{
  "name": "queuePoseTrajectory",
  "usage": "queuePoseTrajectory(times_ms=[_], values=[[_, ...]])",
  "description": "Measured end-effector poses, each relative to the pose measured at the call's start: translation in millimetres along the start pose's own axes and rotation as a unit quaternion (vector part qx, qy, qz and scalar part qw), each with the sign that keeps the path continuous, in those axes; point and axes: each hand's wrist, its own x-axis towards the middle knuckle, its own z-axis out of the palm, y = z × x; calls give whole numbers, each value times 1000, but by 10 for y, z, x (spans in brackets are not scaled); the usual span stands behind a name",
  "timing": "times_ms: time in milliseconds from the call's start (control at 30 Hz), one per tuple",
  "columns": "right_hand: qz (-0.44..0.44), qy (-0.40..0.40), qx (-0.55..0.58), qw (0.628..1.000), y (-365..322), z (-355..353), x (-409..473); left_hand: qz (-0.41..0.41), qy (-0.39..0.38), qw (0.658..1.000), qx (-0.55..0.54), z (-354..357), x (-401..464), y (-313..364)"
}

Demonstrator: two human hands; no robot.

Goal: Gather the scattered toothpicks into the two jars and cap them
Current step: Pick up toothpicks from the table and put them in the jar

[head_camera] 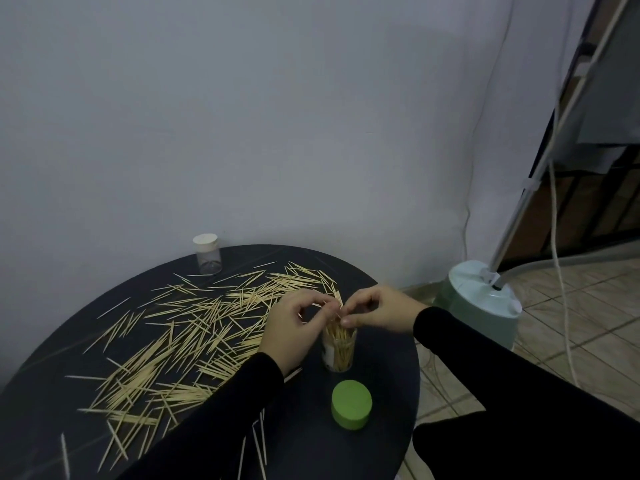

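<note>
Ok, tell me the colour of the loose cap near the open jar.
Green, clearest in the head view.

Round dark table, loose toothpicks strewn across its left and middle, open clear jar stood upright near right edge, green cap laid just before it, white-capped jar set at far edge.

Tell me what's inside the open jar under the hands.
The open jar holds a bundle of toothpicks standing upright, reaching its mouth. Both hands, left and right, pinch toothpicks just above it. A label covers part of the wall, so the bottom is hidden.
</note>
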Motion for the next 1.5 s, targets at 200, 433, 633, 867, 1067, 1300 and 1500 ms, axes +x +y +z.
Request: queuePoseTrajectory(times_ms=[200,433,633,867,1067,1300,1500], values=[[2,-22,-52,998,-13,-35,-14,14,-12,996,90,-5,43,28],[-3,-50,-94,994,-31,-42,-8,125,-65,964,226,-9,37,-29],[-2,-51,-97,994,-38,-43,24,142,-54,962,228,-31,22,-113],[31,-81,-55,995,8,-118,47,44,28,987,149,-66,73,-183],[53,-85,-40,994,45,-155,162,-73,-107,923,362,-157,107,-371],[114,0,-236,965,177,4,461,-79,-112,904,404,-124,137,-454],[107,44,-416,902,218,69,679,-79,-115,913,384,-118,208,-483]])
